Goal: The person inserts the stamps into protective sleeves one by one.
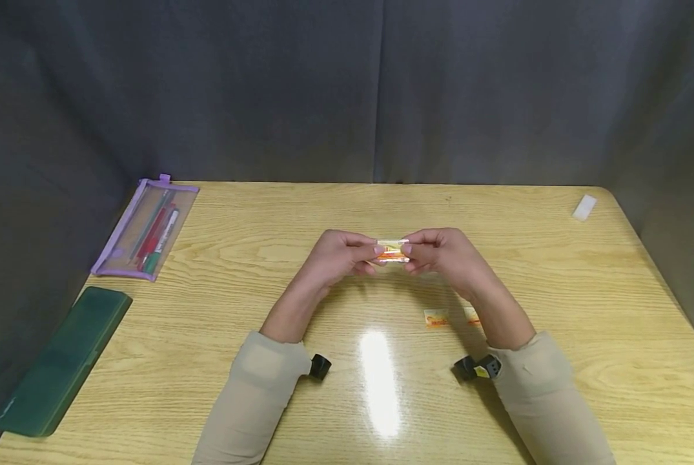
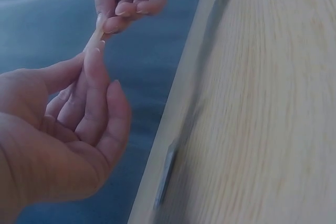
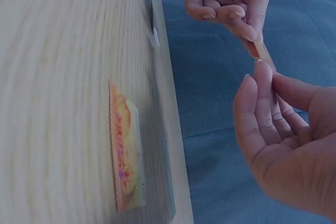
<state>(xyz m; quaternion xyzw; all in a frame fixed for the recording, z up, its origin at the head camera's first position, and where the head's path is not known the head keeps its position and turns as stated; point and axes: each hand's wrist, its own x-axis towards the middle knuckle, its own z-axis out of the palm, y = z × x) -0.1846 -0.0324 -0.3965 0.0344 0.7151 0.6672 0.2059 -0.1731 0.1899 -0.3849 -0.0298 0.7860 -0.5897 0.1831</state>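
A small flat packet (image 1: 392,250), shiny with yellow and orange-red print, is held level above the table between both hands. My left hand (image 1: 347,254) pinches its left end between thumb and fingers. At the other end, the thumb and fingers of my right hand (image 1: 439,252) pinch it too. Edge-on in the left wrist view, the packet (image 2: 95,39) looks thin and pale. Below the right hand lies a piece of printed wrapper (image 1: 436,318) in orange and cream. Another printed piece (image 1: 471,315) is partly hidden by the right forearm.
A clear pencil pouch (image 1: 127,229) with purple edging, holding several pens, lies at the back left. In front of it is a dark green case (image 1: 62,361). A white block (image 1: 584,207) sits near the back right corner. Dark curtains (image 1: 265,90) hang behind the wooden table (image 1: 254,226).
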